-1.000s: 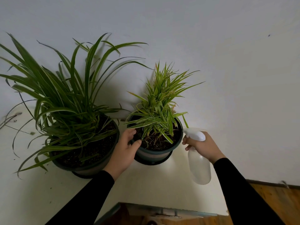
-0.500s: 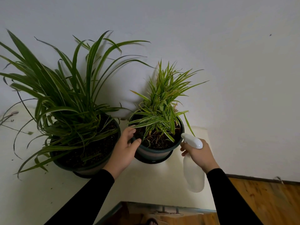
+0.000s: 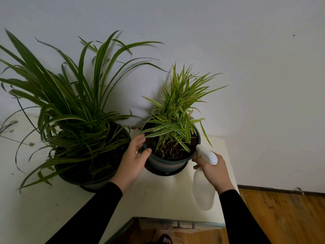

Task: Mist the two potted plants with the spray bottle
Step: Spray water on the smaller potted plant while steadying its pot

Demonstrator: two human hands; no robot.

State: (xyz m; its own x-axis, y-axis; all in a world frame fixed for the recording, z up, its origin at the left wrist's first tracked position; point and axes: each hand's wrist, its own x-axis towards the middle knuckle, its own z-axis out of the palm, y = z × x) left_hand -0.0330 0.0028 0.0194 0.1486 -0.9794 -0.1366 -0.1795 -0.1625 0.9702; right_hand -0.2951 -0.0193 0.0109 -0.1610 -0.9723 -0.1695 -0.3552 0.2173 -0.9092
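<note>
White table [image 3: 158,196] | big plant [image 3: 73,110] leftward | left grip [image 3: 133,162] clasps small pot [image 3: 167,164] | right grip [image 3: 214,169] clasps spray bottle [image 3: 204,192]

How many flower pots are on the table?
2. The big pot stands on the left. The small pot stands right of it, and the left hand holds its rim. None seems hidden.

White spray bottle [image 3: 204,189], black sleeves [image 3: 241,219]

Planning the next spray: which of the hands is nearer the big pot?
Left. The left hand is beside the big pot, gripping the small pot; the right hand, holding the spray bottle, is beyond that pot.
</note>
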